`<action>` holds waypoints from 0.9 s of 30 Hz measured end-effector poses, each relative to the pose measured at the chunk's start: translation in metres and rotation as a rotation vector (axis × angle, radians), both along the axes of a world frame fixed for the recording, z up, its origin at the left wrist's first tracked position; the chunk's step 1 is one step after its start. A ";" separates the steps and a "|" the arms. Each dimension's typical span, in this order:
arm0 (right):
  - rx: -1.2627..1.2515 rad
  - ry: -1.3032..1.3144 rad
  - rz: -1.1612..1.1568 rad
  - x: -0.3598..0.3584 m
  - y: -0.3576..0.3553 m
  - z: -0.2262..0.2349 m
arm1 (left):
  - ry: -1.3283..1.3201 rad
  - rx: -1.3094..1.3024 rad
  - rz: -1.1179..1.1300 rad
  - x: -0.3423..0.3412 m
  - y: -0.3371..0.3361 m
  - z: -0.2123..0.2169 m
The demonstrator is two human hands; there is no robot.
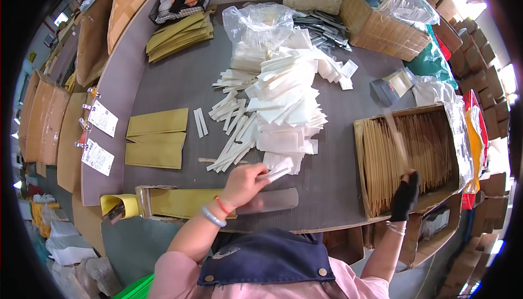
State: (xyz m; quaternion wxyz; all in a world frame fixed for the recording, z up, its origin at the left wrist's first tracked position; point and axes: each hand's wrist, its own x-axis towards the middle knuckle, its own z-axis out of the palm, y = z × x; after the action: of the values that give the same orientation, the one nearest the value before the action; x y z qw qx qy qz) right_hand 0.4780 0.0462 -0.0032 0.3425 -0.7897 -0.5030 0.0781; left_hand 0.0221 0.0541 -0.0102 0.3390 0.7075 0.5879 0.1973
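Bottom centre: person's navy apron bib [267, 261] over pink sleeves, both forearms coming up from the lower edge.

Left hand [242, 184], lower centre: fingers pinched on a thin white paper sleeve [275, 174] at the near edge of the white pile. Bracelets on that wrist. Just below it a clear plastic strip [269, 201] lies on the grey table [338, 179], beside a yellow pouch [174, 201] on a holder at lower left.

Right hand [406, 195], lower right, in a black fingerless glove: fingers closed around a wooden stick [395, 135], blurred, raised over the cardboard box [414, 157] full of like sticks. Box wall partly hides the hand.

Mid frame: heap of white paper sleeves [283, 108] with loose ones spilling left; two flat yellow pouches [155, 138] at left; tagged clips on the table's left edge.

Far: clear plastic bag [256, 26] at top centre, stack of yellow pouches [180, 35] upper left, wire basket [182, 2] behind it, grey strips [324, 29] and a woven basket [381, 24] upper right. Cartons around the rim.
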 end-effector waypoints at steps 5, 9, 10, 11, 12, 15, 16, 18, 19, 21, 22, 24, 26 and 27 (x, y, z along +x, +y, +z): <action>-0.183 -0.005 0.684 -0.118 -0.006 0.007 | 0.242 0.224 -0.164 -0.016 -0.045 0.002; -0.213 0.157 0.851 -0.158 -0.006 0.017 | 0.259 0.305 -0.015 -0.012 -0.059 0.008; -0.237 0.200 0.867 -0.161 -0.007 0.020 | 0.260 0.302 -0.006 -0.014 -0.061 0.007; -0.260 0.243 0.882 -0.163 -0.007 0.021 | 0.267 0.365 -0.029 -0.015 -0.063 0.005; -0.262 0.242 0.890 -0.160 -0.009 0.011 | 0.275 0.428 -0.052 -0.017 -0.065 0.003; -0.068 0.841 0.482 -0.154 -0.015 -0.015 | 0.196 0.396 -0.086 -0.022 -0.064 -0.001; 0.073 0.860 0.443 -0.165 -0.016 -0.015 | 0.197 0.396 -0.083 -0.025 -0.065 -0.006; 0.191 0.758 0.489 -0.184 -0.020 -0.024 | 0.085 0.428 -0.111 -0.030 -0.068 -0.019; 0.151 0.621 0.512 -0.180 -0.030 -0.054 | 0.077 0.431 -0.118 -0.029 -0.067 -0.019; 0.055 0.381 0.588 -0.185 -0.039 -0.059 | 0.173 0.508 -0.188 -0.028 -0.068 -0.015; 0.051 0.383 0.589 -0.182 -0.040 -0.062 | 0.174 0.504 -0.186 -0.028 -0.070 -0.011; -0.027 0.276 0.583 -0.172 -0.041 -0.066 | 0.222 0.385 -0.242 -0.030 -0.074 -0.002; -0.021 0.220 0.720 -0.179 -0.027 -0.040 | 0.231 0.372 -0.241 -0.036 -0.080 0.001; -0.013 0.160 0.859 -0.181 -0.022 -0.028 | 0.238 0.360 -0.239 -0.040 -0.082 0.002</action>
State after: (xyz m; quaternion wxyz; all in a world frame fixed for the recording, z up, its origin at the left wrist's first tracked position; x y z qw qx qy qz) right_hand 0.2966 0.0239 -0.0311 0.3117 -0.5025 -0.7572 0.2775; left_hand -0.0176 -0.0279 -0.0077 0.1564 0.8393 0.4912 0.1726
